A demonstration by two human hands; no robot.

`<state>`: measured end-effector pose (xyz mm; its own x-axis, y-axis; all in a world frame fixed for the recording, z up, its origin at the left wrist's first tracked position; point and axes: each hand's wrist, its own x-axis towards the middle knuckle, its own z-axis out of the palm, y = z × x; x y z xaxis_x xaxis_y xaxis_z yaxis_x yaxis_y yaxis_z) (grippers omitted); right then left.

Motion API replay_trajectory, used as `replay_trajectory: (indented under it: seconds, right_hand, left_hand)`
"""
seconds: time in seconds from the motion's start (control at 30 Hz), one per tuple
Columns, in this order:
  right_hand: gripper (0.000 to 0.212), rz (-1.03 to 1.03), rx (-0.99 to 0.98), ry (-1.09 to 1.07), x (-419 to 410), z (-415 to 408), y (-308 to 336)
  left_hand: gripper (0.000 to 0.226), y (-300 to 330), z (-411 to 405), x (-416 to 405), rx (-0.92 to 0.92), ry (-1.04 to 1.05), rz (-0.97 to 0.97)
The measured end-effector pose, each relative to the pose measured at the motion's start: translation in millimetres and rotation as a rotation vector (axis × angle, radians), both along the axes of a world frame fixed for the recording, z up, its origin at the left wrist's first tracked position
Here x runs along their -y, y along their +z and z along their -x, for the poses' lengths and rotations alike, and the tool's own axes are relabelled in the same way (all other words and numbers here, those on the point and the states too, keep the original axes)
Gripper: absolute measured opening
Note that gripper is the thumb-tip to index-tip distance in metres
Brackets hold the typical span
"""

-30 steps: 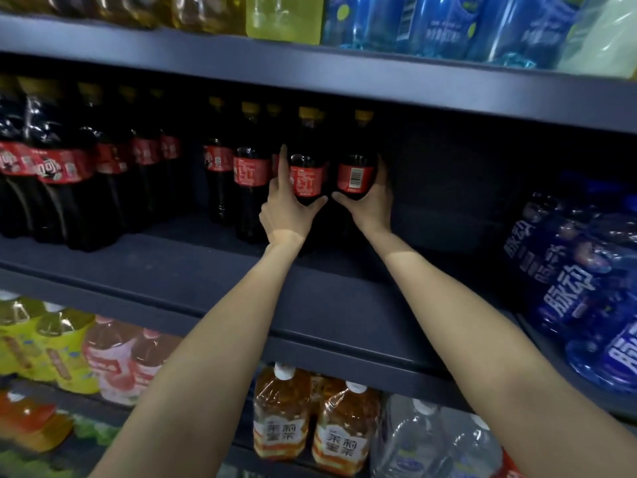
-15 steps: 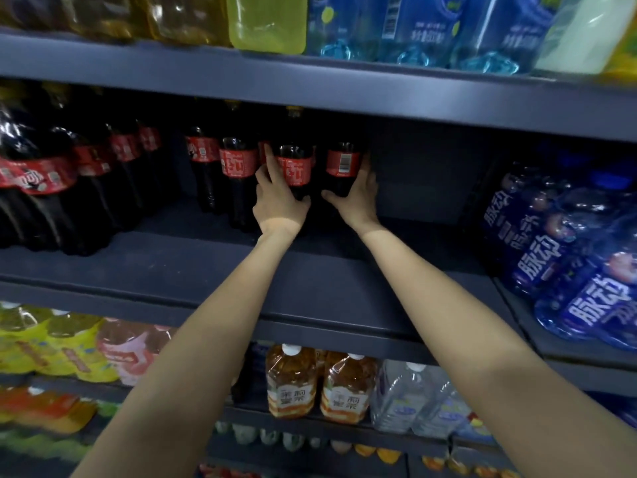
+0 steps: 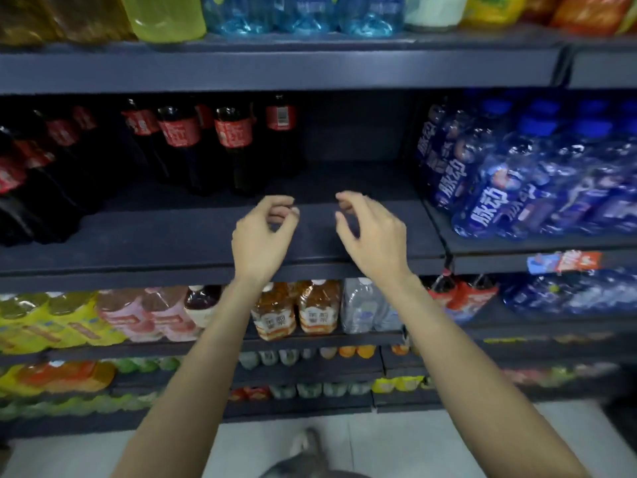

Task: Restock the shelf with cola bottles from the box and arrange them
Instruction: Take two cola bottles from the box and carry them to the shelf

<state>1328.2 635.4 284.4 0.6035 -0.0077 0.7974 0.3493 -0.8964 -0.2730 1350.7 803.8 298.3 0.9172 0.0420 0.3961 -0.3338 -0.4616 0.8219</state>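
Note:
Dark cola bottles with red labels stand in rows on the dark middle shelf (image 3: pixel 179 236); the two nearest the gap are one cola bottle (image 3: pixel 238 150) and another (image 3: pixel 281 139) behind it. My left hand (image 3: pixel 263 236) and my right hand (image 3: pixel 370 232) hover over the shelf's front edge, apart from the bottles. Both hands hold nothing, with fingers loosely curled and apart. The box is out of view.
Blue drink bottles (image 3: pixel 510 177) fill the shelf to the right. Bare shelf lies between them and the cola. Amber tea bottles (image 3: pixel 296 312) and other drinks stand on lower shelves. Bottles line the top shelf (image 3: pixel 275 69). Pale floor tiles (image 3: pixel 396 439) show below.
Both hands have let go of the two cola bottles and pulled back to the shelf's front edge. The view has tilted down, showing lower shelves and floor.

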Motion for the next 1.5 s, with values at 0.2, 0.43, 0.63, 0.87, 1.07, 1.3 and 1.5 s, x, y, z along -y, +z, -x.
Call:
replay_trajectory:
  seconds: [0.2, 0.43, 0.63, 0.87, 1.07, 1.3, 1.5]
  right_hand:
    - [0.020, -0.037, -0.027, -0.235, 72.0, 164.2, -55.6]
    - [0.017, -0.523, -0.494, -0.589, 146.8, 362.2, -146.6]
    - [0.030, -1.097, -0.774, -0.994, 194.6, 512.0, -223.0]
    - [0.038, -1.673, -0.639, -1.315, 245.9, 648.4, -265.7]
    - [0.033, -1.762, -0.690, -1.469, 321.7, 763.9, -251.7]
    - [0.031, -1.669, -0.698, -1.583, 426.2, 882.0, -242.9]
    - [0.030, -1.505, -0.723, -1.563, 528.5, 1004.7, -269.2]
  left_hand:
    - [0.026, -59.5, 112.1, 85.1, 0.116, -0.362, -0.133]
    - [0.022, -158.7, 226.7, 191.1, -0.463, -0.807, -0.387]
    - [0.027, -252.6, 288.4, 279.7, -0.877, -1.032, -0.689]
    - [0.009, -322.4, 377.8, 403.9, -1.059, -1.130, -0.948]
    - [0.019, -334.1, 474.8, 521.8, -0.931, -1.269, -1.205]
    - [0.031, -304.7, 592.5, 661.4, -0.440, -1.494, -1.353]
    - [0.020, -305.3, 721.8, 754.9, -0.439, -1.759, -1.176]
